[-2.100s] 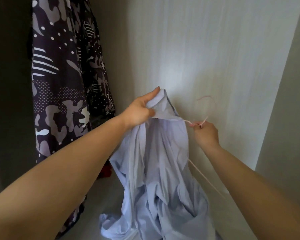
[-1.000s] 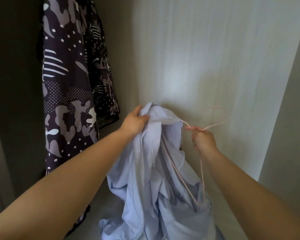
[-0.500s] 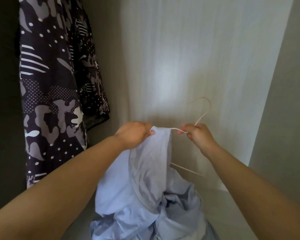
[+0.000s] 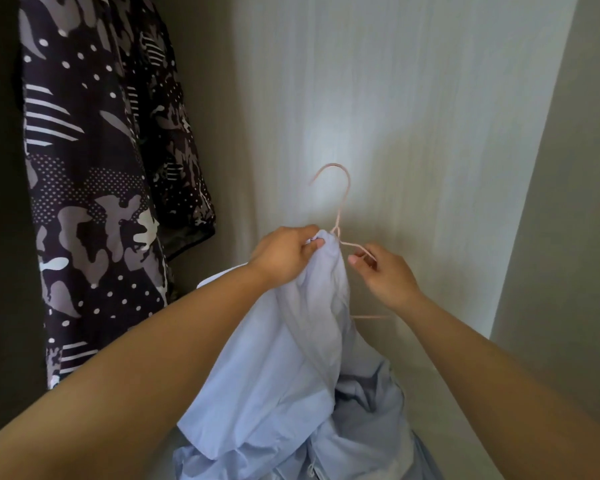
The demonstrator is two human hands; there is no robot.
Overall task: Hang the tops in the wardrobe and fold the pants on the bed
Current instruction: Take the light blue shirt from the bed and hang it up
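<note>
A light blue top [image 4: 291,368] hangs bunched in front of me inside the wardrobe. My left hand [image 4: 284,252] grips its upper edge right at the neck of a thin pink wire hanger [image 4: 340,202]. The hanger's hook points up and curves left. My right hand [image 4: 383,271] pinches the hanger's right arm just beside the fabric. The hanger's left arm is hidden inside the top; a short piece of its lower bar shows below my right hand.
A dark patterned top [image 4: 97,188] with grey camouflage shapes, dots and stripes hangs at the left. The pale wardrobe back wall [image 4: 413,116] is behind the hanger. A side panel [image 4: 568,237] stands at the right.
The hanger's hook has turned upright and moved left toward my left hand. My left hand has pulled the top's edge up to the hanger's neck. My right hand slid onto the hanger's right arm.
</note>
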